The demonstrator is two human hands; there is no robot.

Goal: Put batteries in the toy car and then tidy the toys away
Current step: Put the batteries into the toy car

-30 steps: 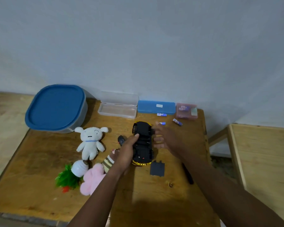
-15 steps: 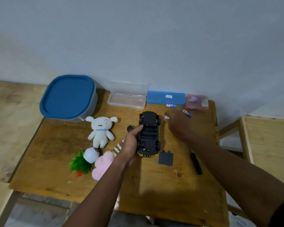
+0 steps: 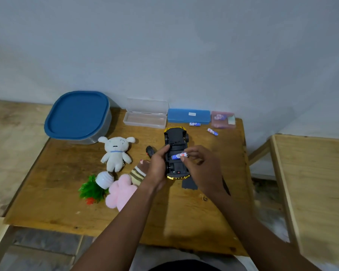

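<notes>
**Battery brought to the upturned car**

Half a second earlier the right hand (image 3: 202, 169) reached toward the loose batteries (image 3: 194, 124) by the blue case (image 3: 188, 115). It now pinches one battery (image 3: 178, 155) between thumb and forefinger, just above the underside of the toy car (image 3: 174, 137). The left hand (image 3: 157, 167) grips the car's left flank, thumb on the chassis. The car lies wheels-up on the table (image 3: 67, 182). Both forearms converge from the near edge.

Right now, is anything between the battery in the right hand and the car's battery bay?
Nothing visible. The right hand pinches the battery right over the upturned toy car; the black cover lies off on the table, and the left hand grips only the car's side.
</notes>
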